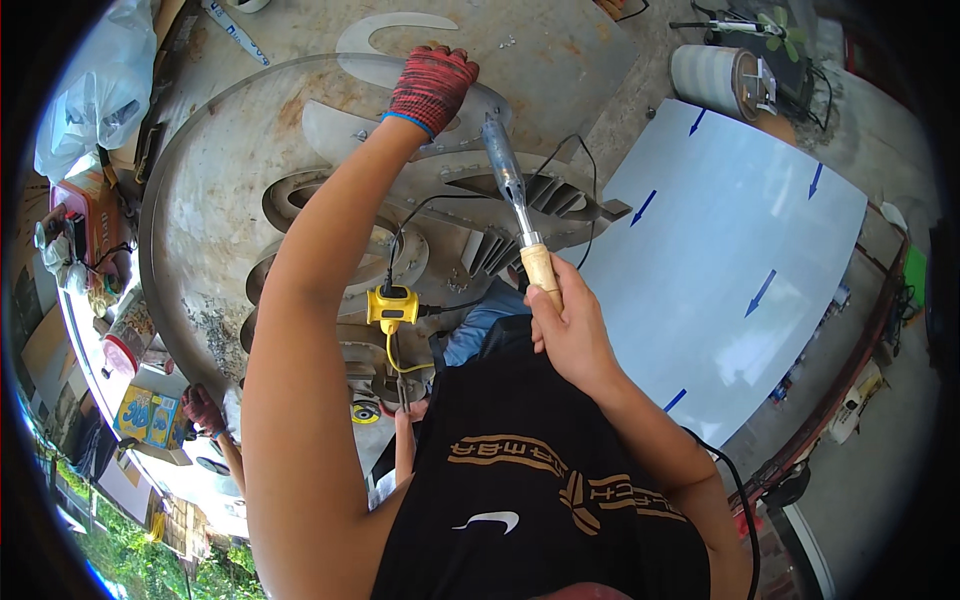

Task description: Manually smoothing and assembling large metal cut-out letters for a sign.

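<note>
My left hand (430, 90), in a red-and-black knit glove, is curled over the edge of a large curved metal band (148, 250) at the upper middle; what its fingertips hold is hidden. My bare right hand (566, 325) grips the wooden handle of a large soldering iron (505, 165), its metal barrel pointing up beside the glove. Below and around them lie metal channel shapes (290, 197) and a flat cut-out piece (325, 125) on a stained steel surface (565, 55). A yellow plug adapter (393, 306) with cords sits between my arms.
A pale panel (720, 250) with blue arrows is on the right, a cylindrical canister (710, 80) above it. Plastic bags (95, 85) and boxes (150, 410) line the left. Other people's hands show below: one gloved (200, 405), one bare (405, 425) near the adapter.
</note>
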`<state>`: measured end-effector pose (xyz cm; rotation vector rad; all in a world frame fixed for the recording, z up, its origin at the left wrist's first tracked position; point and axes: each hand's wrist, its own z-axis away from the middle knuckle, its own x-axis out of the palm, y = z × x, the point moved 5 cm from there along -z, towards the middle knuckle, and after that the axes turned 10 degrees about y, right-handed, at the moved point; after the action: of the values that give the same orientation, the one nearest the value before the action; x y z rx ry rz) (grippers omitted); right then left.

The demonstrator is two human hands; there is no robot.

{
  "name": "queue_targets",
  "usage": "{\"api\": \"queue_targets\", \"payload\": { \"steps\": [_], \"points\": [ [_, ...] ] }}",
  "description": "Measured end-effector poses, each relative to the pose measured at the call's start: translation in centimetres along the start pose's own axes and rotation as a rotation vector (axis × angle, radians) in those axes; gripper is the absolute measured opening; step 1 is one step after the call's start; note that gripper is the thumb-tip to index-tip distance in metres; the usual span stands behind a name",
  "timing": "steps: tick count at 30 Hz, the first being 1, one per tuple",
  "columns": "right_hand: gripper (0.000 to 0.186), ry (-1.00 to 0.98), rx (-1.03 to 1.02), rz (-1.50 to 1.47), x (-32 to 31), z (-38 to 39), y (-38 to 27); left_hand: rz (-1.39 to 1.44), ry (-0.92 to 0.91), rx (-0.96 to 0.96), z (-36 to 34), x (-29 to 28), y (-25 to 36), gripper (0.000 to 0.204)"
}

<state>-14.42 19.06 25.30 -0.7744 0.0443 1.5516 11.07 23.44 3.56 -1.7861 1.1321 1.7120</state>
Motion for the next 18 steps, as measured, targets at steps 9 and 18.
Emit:
{"api": "queue_targets", "payload": {
  "steps": [9, 18],
  "points": [
    [0.041, -0.020, 0.094, -0.387, 6.3, -1.3, -0.2, 0.012, -0.030, 0.014, -0.1, 0.4, -0.1, 0.023],
    [0.049, 0.089, -0.035, -0.375, 10.0, -2.4, 0.4, 0.007, -0.034, 0.024, -0.3, 0.9, 0.0, 0.045]
  ]
}}
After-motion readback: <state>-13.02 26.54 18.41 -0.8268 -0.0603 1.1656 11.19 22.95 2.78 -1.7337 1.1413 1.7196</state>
